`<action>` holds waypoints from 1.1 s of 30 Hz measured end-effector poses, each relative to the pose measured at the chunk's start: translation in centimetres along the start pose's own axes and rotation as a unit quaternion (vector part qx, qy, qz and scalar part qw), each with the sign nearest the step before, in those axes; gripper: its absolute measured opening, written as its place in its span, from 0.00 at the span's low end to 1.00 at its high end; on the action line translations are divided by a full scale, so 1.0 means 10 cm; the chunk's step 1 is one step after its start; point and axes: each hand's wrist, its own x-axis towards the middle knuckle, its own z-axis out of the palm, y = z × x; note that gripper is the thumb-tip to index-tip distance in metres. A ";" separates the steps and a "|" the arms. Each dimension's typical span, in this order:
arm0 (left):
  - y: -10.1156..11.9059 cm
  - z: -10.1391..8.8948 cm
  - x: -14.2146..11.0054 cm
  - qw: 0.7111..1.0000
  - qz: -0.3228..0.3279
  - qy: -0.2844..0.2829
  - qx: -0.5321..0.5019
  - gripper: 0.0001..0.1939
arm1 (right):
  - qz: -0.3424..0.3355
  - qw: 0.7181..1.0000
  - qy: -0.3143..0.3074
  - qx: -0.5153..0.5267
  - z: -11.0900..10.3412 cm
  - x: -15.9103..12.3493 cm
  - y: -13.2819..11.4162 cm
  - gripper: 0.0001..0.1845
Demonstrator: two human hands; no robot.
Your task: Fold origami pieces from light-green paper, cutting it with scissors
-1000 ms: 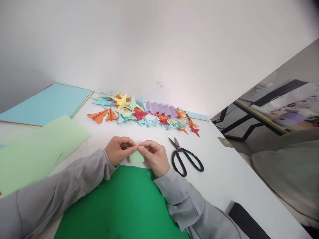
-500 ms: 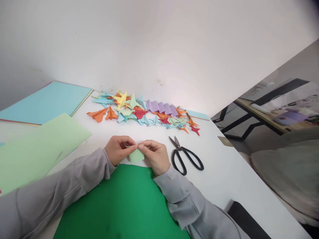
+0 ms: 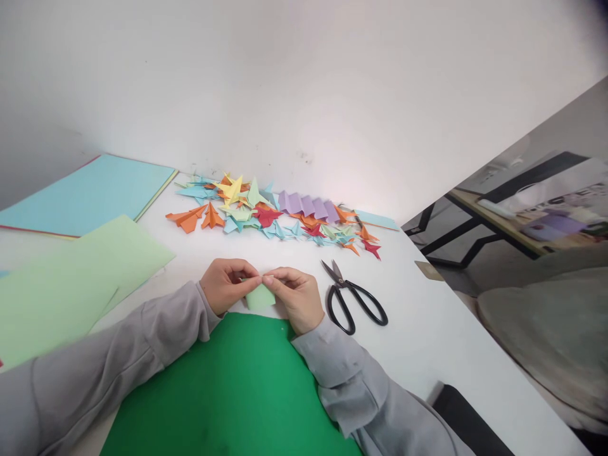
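A small piece of light green paper is pinched between my two hands, just beyond the far edge of a green sheet. My left hand grips its upper left part between thumb and forefinger. On the upper right, my right hand holds the same paper, and the thumbs nearly meet at the top. My fingers cover the paper's upper part, so its folds there are hidden. Black-handled scissors lie slightly spread to the right of my right hand.
Folded paper shapes in several colours lie in a heap along the wall, with a pleated purple strip among them. Large light green sheets and a stack of blue-topped paper are at left. A black object lies at lower right.
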 end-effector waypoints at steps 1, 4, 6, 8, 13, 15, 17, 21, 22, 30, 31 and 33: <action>0.00 0.00 0.00 1.000 0.000 -0.001 0.002 0.07 | -0.001 1.000 0.000 0.001 0.00 0.00 0.00 0.07; -0.01 0.00 0.01 1.000 0.002 -0.002 0.000 0.07 | -0.001 1.000 -0.001 -0.002 0.00 0.00 0.00 0.07; -0.02 0.00 0.01 1.000 0.006 -0.002 -0.002 0.07 | -0.003 1.000 -0.002 -0.009 0.00 -0.01 0.00 0.07; -0.03 0.00 0.01 1.000 0.008 -0.003 -0.003 0.06 | -0.008 1.000 -0.005 -0.016 0.00 -0.01 -0.01 0.07; -0.02 0.00 0.01 1.000 0.000 -0.001 -0.013 0.06 | -0.019 1.000 -0.014 -0.005 -0.01 0.00 -0.01 0.07; -0.02 0.00 0.01 1.000 -0.010 -0.002 -0.023 0.07 | -0.019 1.000 -0.013 0.004 -0.01 0.00 -0.01 0.07; -0.02 0.01 0.01 0.999 -0.020 -0.003 -0.031 0.08 | -0.019 1.000 -0.012 0.008 -0.02 0.01 -0.01 0.07; -0.04 0.00 0.01 0.999 -0.032 0.005 -0.039 0.09 | -0.011 0.999 -0.009 0.028 -0.02 0.02 0.02 0.08; -0.04 0.00 0.01 0.999 -0.031 0.008 -0.037 0.10 | -0.010 0.999 -0.007 0.032 -0.02 0.03 0.02 0.08; -0.02 -0.04 0.02 0.998 -0.019 -0.030 -0.049 0.14 | -0.019 0.999 -0.046 -0.004 -0.03 0.00 -0.02 0.08; -0.02 -0.05 0.02 0.998 -0.023 -0.041 -0.051 0.13 | -0.018 0.998 -0.058 -0.016 -0.03 0.00 -0.03 0.08; -0.02 -0.05 0.02 0.996 -0.030 -0.059 -0.054 0.14 | -0.010 0.996 -0.082 -0.035 -0.04 0.00 -0.04 0.09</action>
